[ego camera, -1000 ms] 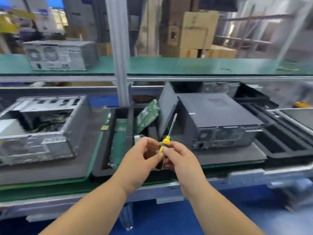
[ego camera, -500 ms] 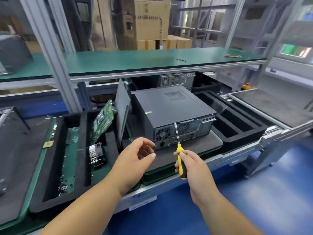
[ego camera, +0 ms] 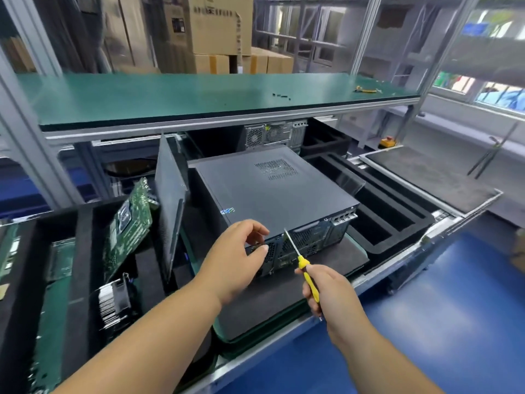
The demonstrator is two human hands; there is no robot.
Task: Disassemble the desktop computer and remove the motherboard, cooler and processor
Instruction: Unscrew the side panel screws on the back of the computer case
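A black desktop computer (ego camera: 272, 191) lies flat on a dark mat, its rear panel facing me and its cover closed. My left hand (ego camera: 237, 257) hovers at the near left corner of the rear panel, fingers loosely curled, holding nothing. My right hand (ego camera: 329, 291) grips a yellow-handled screwdriver (ego camera: 305, 270) whose tip points up at the top edge of the rear panel. In the black foam tray on the left a green motherboard (ego camera: 129, 223) leans upright, and a finned cooler (ego camera: 113, 301) lies below it.
A loose black side panel (ego camera: 170, 200) stands on edge between the tray and the computer. Another computer case (ego camera: 274, 135) sits behind under the green shelf (ego camera: 170, 95). Empty black foam slots (ego camera: 380, 211) and a grey mat (ego camera: 426, 174) lie to the right. Blue floor lies below.
The view has swung right and closer to the black computer. My hands have parted: the left let go of the screwdriver and reached to the rear panel, and the right brought the tip there.
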